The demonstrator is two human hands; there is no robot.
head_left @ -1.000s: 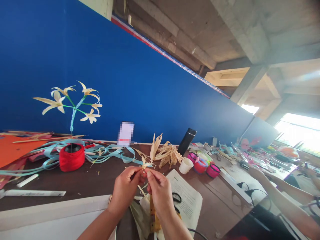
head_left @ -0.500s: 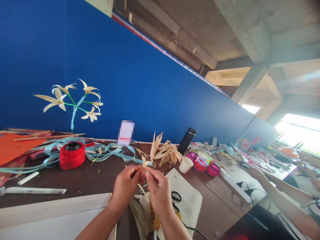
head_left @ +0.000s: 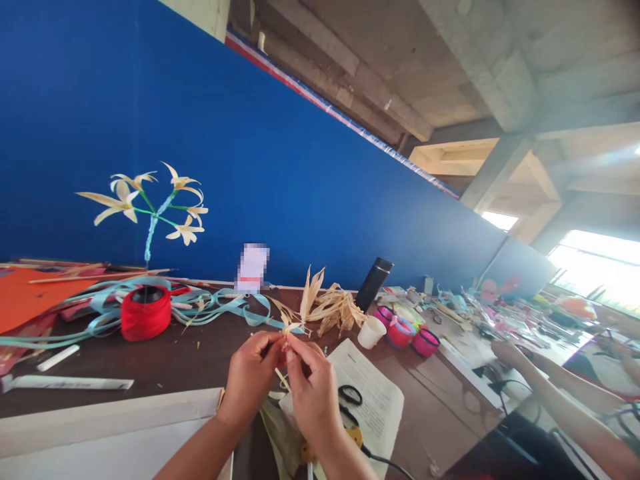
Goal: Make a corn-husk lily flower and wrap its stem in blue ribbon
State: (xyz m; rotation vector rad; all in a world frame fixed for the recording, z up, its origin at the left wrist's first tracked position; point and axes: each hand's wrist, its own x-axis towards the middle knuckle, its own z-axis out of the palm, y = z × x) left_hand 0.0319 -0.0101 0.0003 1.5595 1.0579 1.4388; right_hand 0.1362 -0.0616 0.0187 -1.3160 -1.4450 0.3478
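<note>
Both my hands meet low in the middle of the view, fingertips pinched together around a small pale flower (head_left: 290, 327) that looks made of dried husk. My left hand (head_left: 255, 367) grips its base from the left. From the right, the thumb and index finger of my right hand (head_left: 311, 380) close on the same spot; the exact contact is hidden by the fingers. Just beyond lies a bundle of dried corn husks (head_left: 337, 307). Under my right wrist are a printed sheet (head_left: 377, 387), black-handled scissors (head_left: 350, 395) and a yellow tool with a black cord (head_left: 356, 437).
A finished stem of pale flowers (head_left: 155, 217) stands in a red spool (head_left: 145, 317) at the left, among blue ribbons (head_left: 235, 307). A white box (head_left: 110, 427) lies front left. Behind are a white cup (head_left: 371, 332), a black bottle (head_left: 374, 285) and pink rolls (head_left: 425, 341). Another person's arm (head_left: 550, 393) reaches in at right.
My right hand's fingers have shifted, with the index finger now stretched further over the flower's base. The other person's hand at the right has moved slightly left. The view has shifted a little.
</note>
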